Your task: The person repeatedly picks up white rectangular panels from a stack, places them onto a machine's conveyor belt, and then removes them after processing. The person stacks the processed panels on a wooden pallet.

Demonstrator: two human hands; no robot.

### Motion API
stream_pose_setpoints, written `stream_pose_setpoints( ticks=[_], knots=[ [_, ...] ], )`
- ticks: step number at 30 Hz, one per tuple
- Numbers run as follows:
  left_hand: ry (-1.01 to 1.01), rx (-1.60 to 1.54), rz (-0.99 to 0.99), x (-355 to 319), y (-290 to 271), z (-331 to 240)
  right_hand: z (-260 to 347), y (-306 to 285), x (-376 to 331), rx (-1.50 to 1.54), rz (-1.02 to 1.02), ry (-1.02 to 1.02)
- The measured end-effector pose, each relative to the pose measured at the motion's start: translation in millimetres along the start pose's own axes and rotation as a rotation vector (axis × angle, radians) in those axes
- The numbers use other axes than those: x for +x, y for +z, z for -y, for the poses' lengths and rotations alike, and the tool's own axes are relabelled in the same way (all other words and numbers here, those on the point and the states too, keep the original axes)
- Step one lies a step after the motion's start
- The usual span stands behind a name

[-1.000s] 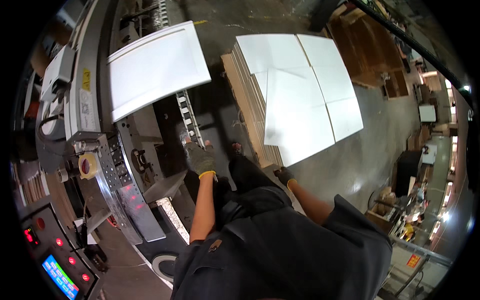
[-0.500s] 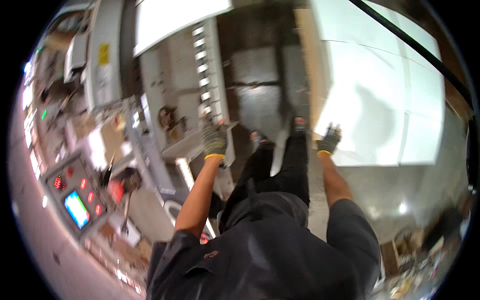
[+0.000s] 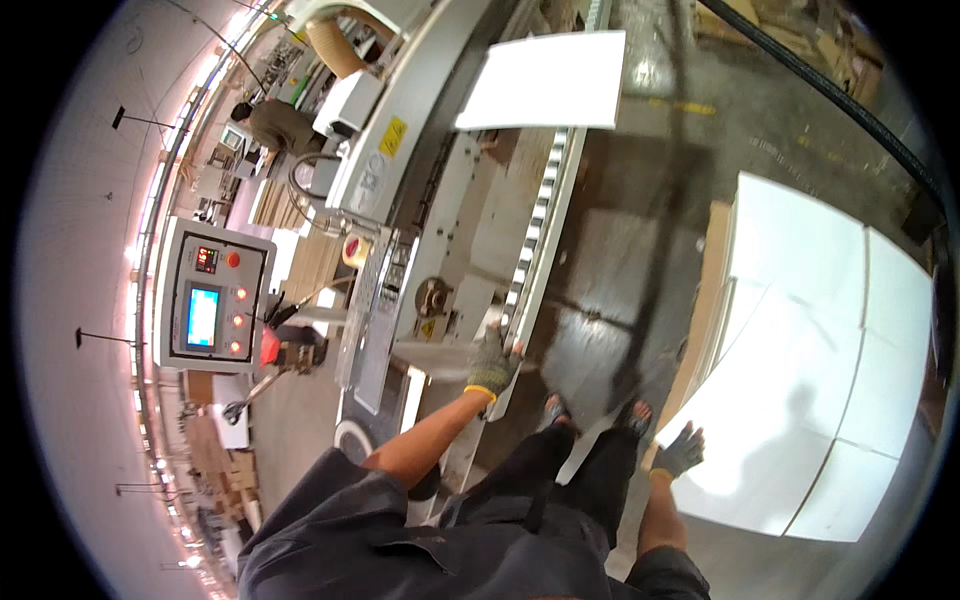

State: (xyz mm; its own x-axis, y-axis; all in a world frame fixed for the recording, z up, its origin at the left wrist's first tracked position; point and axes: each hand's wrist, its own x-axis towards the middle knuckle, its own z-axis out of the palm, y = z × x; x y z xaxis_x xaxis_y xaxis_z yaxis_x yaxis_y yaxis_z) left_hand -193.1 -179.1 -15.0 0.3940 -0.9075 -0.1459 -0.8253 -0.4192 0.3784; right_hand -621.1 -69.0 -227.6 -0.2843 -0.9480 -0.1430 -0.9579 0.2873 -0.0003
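Observation:
My left hand (image 3: 492,366), in a grey glove with a yellow cuff, rests at the near end of the machine's long rail (image 3: 540,270). Its fingers point forward and lie apart, with nothing visible in them. On my right, the other gloved hand, my right hand (image 3: 680,453), lies with fingers spread on the near left corner of a stack of white panels (image 3: 790,370). Farther along the machine, a single white panel (image 3: 548,82) lies flat across the rail and bed, away from both hands.
A control box (image 3: 215,297) with a lit screen and red buttons stands at left. The grey machine housing (image 3: 385,150) runs forward beside the rail. A black hose (image 3: 830,100) crosses the upper right. Far left, a person (image 3: 285,125) stands near other equipment.
My view has swung, so the machine and stack appear farther right and the whole white panel on the machine shows. Both hands stay at about the same places on rail and stack.

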Motion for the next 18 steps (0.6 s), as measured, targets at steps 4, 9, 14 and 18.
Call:
stream_pose_setpoints(
  ticks=[4, 9, 14, 18],
  knots=[
    [-0.015, 0.094, -0.031, -10, -10, 9, 1, -74, -3, 0.088, 0.074, -0.074],
    [-0.123, 0.064, -0.028, -12, -19, -7, -51, -146, 26, 0.144, -0.104, -0.368],
    [0.100, 0.379, -0.271, -11, -6, 10, -79, -265, 130, 0.207, -0.387, -0.655],
    [0.196, 0.030, -0.573, -20, -6, -63, -91, -429, 202, 0.286, -0.540, -0.508]
  ],
)
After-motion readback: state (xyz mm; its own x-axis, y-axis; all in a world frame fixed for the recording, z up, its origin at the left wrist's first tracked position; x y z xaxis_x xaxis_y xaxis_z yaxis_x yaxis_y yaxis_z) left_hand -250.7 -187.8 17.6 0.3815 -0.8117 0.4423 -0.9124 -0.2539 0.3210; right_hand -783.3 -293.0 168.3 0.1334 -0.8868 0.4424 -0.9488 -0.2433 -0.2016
